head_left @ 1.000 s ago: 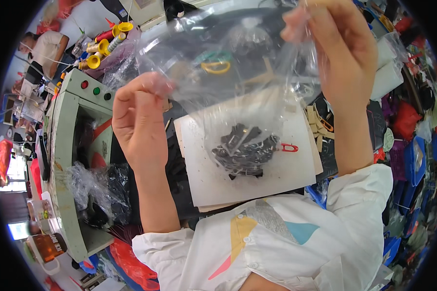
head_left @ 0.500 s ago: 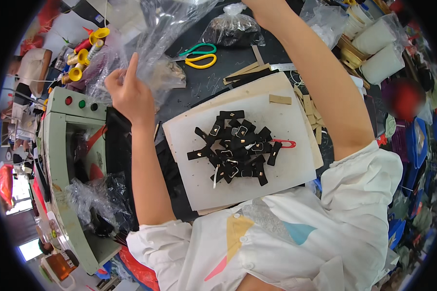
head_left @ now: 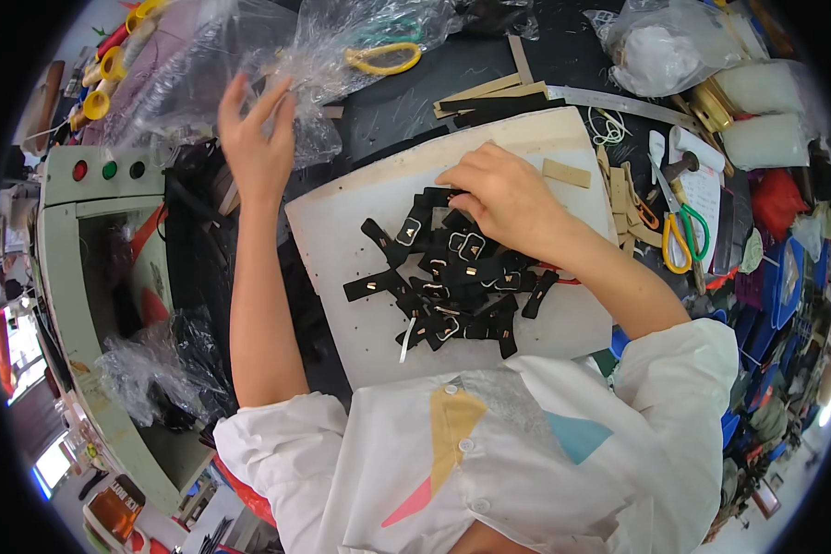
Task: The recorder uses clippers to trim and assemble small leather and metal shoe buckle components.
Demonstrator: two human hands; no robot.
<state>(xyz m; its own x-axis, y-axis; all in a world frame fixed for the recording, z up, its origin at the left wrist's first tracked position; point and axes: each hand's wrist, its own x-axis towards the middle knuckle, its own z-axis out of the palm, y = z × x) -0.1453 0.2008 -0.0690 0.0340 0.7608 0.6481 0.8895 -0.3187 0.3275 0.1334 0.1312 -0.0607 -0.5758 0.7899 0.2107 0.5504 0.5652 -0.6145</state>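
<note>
On a white board (head_left: pixel 342 346) lies a heap of short black fabric straps (head_left: pixel 466 272), several with small silver buckles and gold-coloured metal pieces. My right hand (head_left: pixel 508 198) is at the far side of the heap, thumb and fingers closed on the end of one black strap (head_left: pixel 431 198). My left hand (head_left: pixel 260 138) is raised with its fingers apart beside a crumpled clear plastic bag (head_left: pixel 319 69); the bag lies partly behind the fingertips, and I cannot tell whether they touch it. A red pin-like piece at the heap's right edge is mostly hidden by my right forearm.
Yellow-handled scissors (head_left: pixel 383 59) lie partly under the plastic. Tan strips (head_left: pixel 566 173), a steel ruler (head_left: pixel 623 102) and green-and-orange scissors (head_left: pixel 681 235) lie right of and beyond the board. A pale green machine box (head_left: pixel 102 189) with buttons stands left, thread spools (head_left: pixel 111 65) behind it.
My right hand has come down from the far edge to the strap heap and closed on a strap. My left fingers have spread from a pointing shape. The clear plastic now covers part of the yellow-handled scissors.
</note>
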